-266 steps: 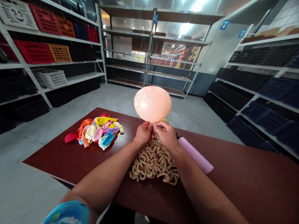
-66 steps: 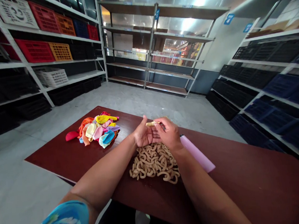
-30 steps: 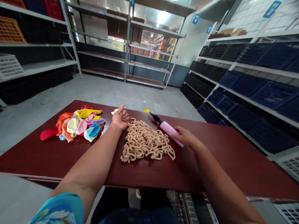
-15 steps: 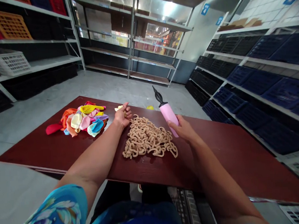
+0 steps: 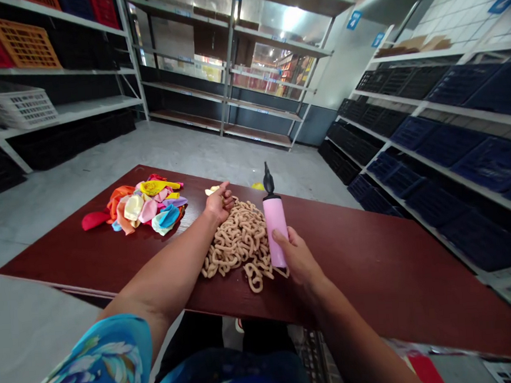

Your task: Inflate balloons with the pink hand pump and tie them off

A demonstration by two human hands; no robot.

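Note:
My right hand (image 5: 299, 256) is wrapped round the pink barrel of a balloon pump (image 5: 276, 228), its black nozzle pointing up and away from me. The pump's lower end is over the right side of a tangled heap of thick beige cord (image 5: 235, 240). At the heap's far left edge, my left hand (image 5: 220, 205) has its fingers curled. A pale yellow balloon (image 5: 212, 191) sticks out beyond the fingers; most of it is hidden by the hand. To the left lies a pile of limp balloons (image 5: 144, 203) in many colours.
The dark red table (image 5: 367, 259) reaches far to the right. A yellow round thing (image 5: 258, 186) shows past its far edge. Shelving with crates (image 5: 25, 41) stands left, a metal rack (image 5: 226, 99) ahead, and shelves of dark blue crates (image 5: 454, 187) right.
My right hand has moved the pump left and towards me, turning it more upright. The cord heap has shifted, with a loop now nearer me. My left hand moved slightly right with the pale balloon.

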